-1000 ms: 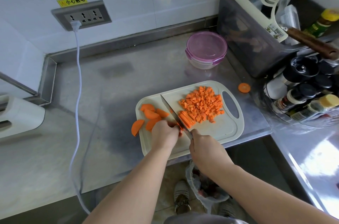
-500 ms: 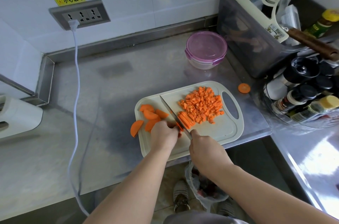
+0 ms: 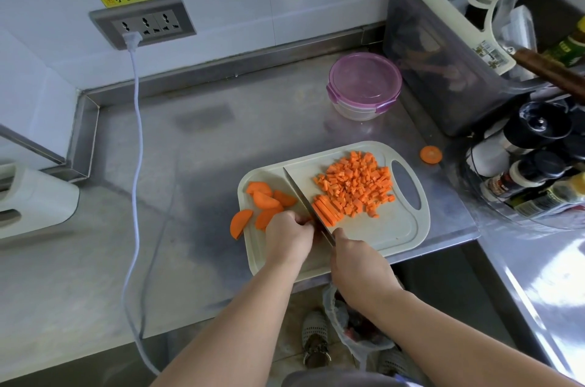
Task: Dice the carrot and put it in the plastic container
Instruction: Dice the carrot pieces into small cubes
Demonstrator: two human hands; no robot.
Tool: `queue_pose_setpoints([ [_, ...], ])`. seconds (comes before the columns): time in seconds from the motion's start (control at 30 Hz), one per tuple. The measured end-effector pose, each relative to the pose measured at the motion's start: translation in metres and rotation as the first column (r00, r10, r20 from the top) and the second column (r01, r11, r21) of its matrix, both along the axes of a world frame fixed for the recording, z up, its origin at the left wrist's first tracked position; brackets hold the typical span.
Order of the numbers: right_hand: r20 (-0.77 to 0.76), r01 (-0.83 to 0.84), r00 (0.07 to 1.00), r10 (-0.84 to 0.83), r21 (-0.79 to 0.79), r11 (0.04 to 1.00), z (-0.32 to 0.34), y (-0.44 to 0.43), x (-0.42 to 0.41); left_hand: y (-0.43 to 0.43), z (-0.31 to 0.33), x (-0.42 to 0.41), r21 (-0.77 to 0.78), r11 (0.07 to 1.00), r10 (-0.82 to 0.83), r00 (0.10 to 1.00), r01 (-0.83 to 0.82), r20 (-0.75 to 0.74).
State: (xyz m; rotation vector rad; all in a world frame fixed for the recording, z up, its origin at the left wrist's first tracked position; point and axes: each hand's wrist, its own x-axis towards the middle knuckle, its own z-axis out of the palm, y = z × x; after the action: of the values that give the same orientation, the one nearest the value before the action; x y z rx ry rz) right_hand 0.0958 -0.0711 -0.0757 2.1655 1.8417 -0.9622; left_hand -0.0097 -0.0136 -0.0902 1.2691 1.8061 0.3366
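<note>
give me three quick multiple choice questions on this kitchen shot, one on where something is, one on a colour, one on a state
1. Where does the round carrot slice lie?
A) on the floor
B) on the counter, right of the cutting board
C) in the middle of the board

2. What colour is the lid on the container?
A) green
B) yellow
C) purple

3. What is the right hand doing?
A) gripping the knife
B) resting open on the counter
C) lifting the lid

Answers: 1 B, it sits on bare steel past the board's handle hole. 2 C, the lid is see-through purple. 3 A, the blade sticks out of its fist onto the board.
</note>
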Motion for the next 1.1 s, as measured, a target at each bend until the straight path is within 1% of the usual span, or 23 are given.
queue_pose_setpoints([
  [0.1,0.015,-0.019,1.000,0.019,-0.010,1.000,-0.005,0.001,0.000,-0.001,0.002,0.000,-0.006,1.000,-0.001,1.000,0.001,-0.007],
  [0.2,-0.050,0.076,0.996,-0.076,-0.008,0.997,-0.003,0.004,0.003,-0.002,0.004,0.001,-0.004,1.000,0.006,1.000,-0.006,0.010],
  [0.27,-0.077,0.109,0.991,-0.108,0.009,0.994,0.001,0.006,0.006,-0.003,0.006,0.002,0.007,1.000,0.017,0.999,-0.017,0.028],
  [0.4,-0.124,0.086,0.989,-0.081,0.038,0.996,0.010,0.008,0.014,-0.005,0.006,0.003,-0.009,0.999,0.046,0.997,-0.046,0.065],
  [0.47,-0.081,0.011,0.997,-0.007,0.042,0.999,0.013,0.008,0.016,-0.006,0.008,0.001,0.011,0.999,0.041,0.997,-0.042,0.066],
  [0.5,-0.047,-0.034,0.998,0.036,0.050,0.998,0.013,0.007,0.017,-0.005,0.009,-0.001,0.032,0.999,0.035,0.997,-0.037,0.062],
  [0.57,-0.036,-0.044,0.998,0.048,0.088,0.995,0.014,0.004,0.019,-0.003,0.011,-0.008,0.086,0.995,0.039,0.998,-0.043,0.045],
  [0.63,-0.039,-0.048,0.998,0.053,0.125,0.991,0.016,0.001,0.019,0.003,0.018,-0.019,0.184,0.973,0.125,0.988,-0.139,0.086],
  [0.7,-0.039,-0.079,0.996,0.085,0.152,0.985,0.017,-0.002,0.018,0.012,0.030,-0.029,0.365,0.894,0.222,0.965,-0.259,0.141],
  [0.73,-0.043,-0.088,0.994,0.097,0.166,0.982,0.018,-0.004,0.017,0.017,0.039,-0.033,0.487,0.840,0.211,0.971,-0.237,0.109],
  [0.77,-0.047,-0.095,0.993,0.105,0.184,0.978,0.019,-0.005,0.016,0.024,0.047,-0.035,0.595,0.790,0.153,0.987,-0.147,0.040],
  [0.8,-0.048,-0.098,0.993,0.109,0.195,0.976,0.019,-0.005,0.015,0.030,0.055,-0.035,0.661,0.750,0.047,0.997,0.003,-0.058],
  [0.83,-0.050,-0.098,0.993,0.110,0.201,0.975,0.019,-0.006,0.015,0.036,0.063,-0.032,0.665,0.718,-0.111,0.977,0.206,-0.183],
  [0.87,-0.046,-0.102,0.992,0.113,0.201,0.974,0.019,-0.005,0.014,0.041,0.069,-0.027,0.588,0.688,-0.292,0.904,0.424,-0.311],
  [0.9,-0.040,-0.108,0.992,0.119,0.202,0.973,0.019,-0.005,0.014,0.045,0.074,-0.021,0.446,0.649,-0.461,0.785,0.616,-0.414],
  [0.93,-0.032,-0.114,0.992,0.123,0.202,0.973,0.018,-0.005,0.014,0.047,0.076,-0.014,0.288,0.598,-0.586,0.653,0.748,-0.479],
  [0.97,-0.024,-0.121,0.992,0.128,0.202,0.972,0.018,-0.004,0.014,0.049,0.075,-0.007,0.152,0.546,-0.661,0.535,0.824,-0.526],
  [1.0,-0.014,-0.126,0.991,0.132,0.203,0.971,0.019,-0.004,0.015,0.051,0.074,-0.001,0.062,0.505,-0.695,0.448,0.861,-0.562],
  [1.03,-0.007,-0.130,0.991,0.134,0.201,0.971,0.019,-0.003,0.015,0.052,0.072,0.003,0.004,0.471,-0.713,0.383,0.882,-0.588],
  [1.1,-0.001,-0.135,0.990,0.138,0.194,0.972,0.019,-0.002,0.016,0.054,0.067,0.010,-0.066,0.427,-0.732,0.302,0.902,-0.610],
])
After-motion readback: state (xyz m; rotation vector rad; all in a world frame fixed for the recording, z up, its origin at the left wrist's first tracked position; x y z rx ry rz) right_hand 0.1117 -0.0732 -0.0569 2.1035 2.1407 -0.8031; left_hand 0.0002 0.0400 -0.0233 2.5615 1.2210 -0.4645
